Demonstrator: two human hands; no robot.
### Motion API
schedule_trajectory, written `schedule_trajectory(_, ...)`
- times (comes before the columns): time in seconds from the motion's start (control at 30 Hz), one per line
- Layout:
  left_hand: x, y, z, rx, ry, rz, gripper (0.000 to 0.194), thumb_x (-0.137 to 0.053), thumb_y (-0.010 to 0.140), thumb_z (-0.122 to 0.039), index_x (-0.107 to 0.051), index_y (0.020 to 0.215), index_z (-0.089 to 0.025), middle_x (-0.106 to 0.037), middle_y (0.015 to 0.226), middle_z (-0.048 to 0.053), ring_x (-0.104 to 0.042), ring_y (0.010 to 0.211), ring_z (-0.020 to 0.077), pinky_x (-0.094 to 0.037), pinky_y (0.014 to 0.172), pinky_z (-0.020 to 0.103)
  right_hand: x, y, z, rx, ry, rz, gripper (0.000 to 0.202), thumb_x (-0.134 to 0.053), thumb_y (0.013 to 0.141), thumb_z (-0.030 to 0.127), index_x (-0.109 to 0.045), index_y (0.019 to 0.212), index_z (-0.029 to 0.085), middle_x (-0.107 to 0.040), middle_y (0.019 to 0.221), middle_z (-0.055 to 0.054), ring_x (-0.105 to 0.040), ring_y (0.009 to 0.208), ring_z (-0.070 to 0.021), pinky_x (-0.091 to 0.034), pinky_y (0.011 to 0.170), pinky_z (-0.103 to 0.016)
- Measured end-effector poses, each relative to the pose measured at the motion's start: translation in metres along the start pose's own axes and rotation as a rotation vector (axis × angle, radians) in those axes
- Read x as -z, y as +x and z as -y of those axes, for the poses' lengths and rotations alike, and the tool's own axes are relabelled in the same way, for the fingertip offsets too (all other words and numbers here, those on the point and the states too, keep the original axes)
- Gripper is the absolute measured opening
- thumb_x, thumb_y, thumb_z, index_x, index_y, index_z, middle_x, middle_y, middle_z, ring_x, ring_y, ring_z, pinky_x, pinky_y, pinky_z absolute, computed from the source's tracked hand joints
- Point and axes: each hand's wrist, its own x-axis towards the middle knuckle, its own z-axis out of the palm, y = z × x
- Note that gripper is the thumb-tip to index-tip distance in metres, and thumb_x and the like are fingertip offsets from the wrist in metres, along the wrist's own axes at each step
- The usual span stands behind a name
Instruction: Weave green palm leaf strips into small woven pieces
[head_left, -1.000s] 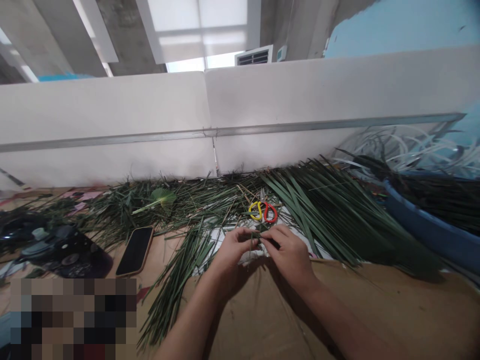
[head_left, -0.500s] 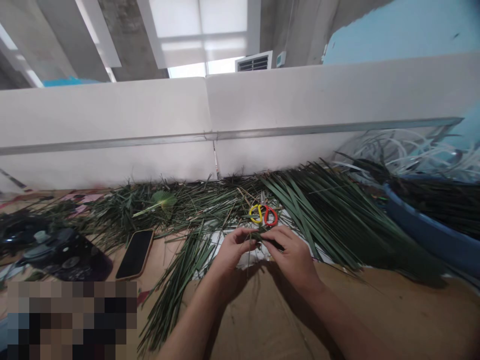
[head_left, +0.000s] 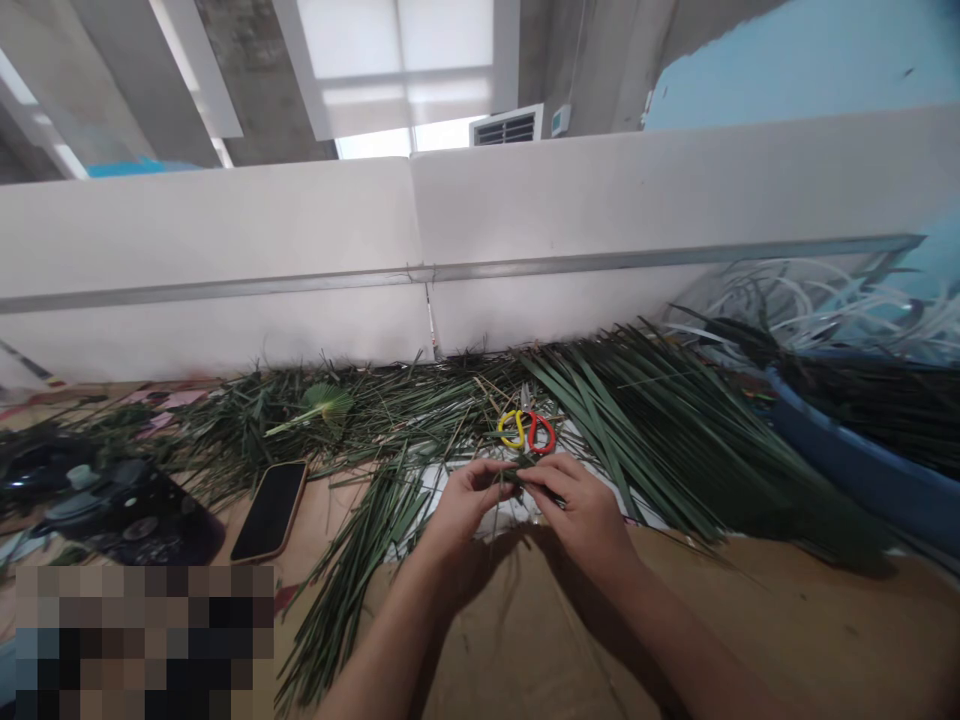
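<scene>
My left hand (head_left: 466,500) and my right hand (head_left: 579,503) meet in front of me, fingertips pinched close together. Between them is a small piece of green leaf strips (head_left: 511,477), mostly covered by the fingers; its shape is hard to make out. Just beyond the fingertips lie scissors (head_left: 527,430) with one yellow and one red handle loop, their blades pointing away. A fan of long green leaf strips (head_left: 637,420) spreads out right of the scissors. Another bundle of narrow strips (head_left: 352,570) lies left of my left forearm.
Cut leaves (head_left: 397,400) heap along the white partition (head_left: 225,230). A phone (head_left: 270,510) and a dark bottle (head_left: 139,510) stand to the left. At right is a blue tub (head_left: 847,450) of dark strips, with white tubing (head_left: 795,300) behind. Brown board (head_left: 517,640) lies under my forearms.
My fingers have shifted slightly around the leaf piece, the right fingertips coming a little closer to the left. Everything else stays where it was.
</scene>
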Motion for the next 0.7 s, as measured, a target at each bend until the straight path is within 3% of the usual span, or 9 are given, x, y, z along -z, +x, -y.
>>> schedule_trajectory(0.27, -0.002, -0.003, -0.009, -0.005, 0.050, 0.033, 0.035, -0.094, 0.058, -0.034, -0.081, 0.086, -0.017, -0.075, 0.089, 0.009, -0.065, 0.084, 0.0213, -0.050, 0.085, 0.032, 0.003, 0.003, 0.001, -0.076, 0.056, 0.009, 0.012, -0.060, 0.093, 0.018, -0.070, 0.090, 0.024, -0.071, 0.088, -0.003, -0.069, 0.083, -0.0223, -0.053, 0.075, -0.034)
schedule_trajectory(0.7, 0.004, 0.004, 0.002, -0.049, 0.120, 0.079, 0.031, -0.091, 0.063, -0.031, -0.082, 0.089, -0.017, -0.077, 0.090, 0.009, -0.066, 0.086, 0.0221, -0.050, 0.085, 0.032, 0.000, 0.000, -0.001, -0.046, 0.072, 0.022, 0.013, -0.059, 0.095, 0.017, -0.069, 0.090, 0.024, -0.068, 0.089, -0.004, -0.067, 0.084, -0.0215, -0.052, 0.076, -0.033)
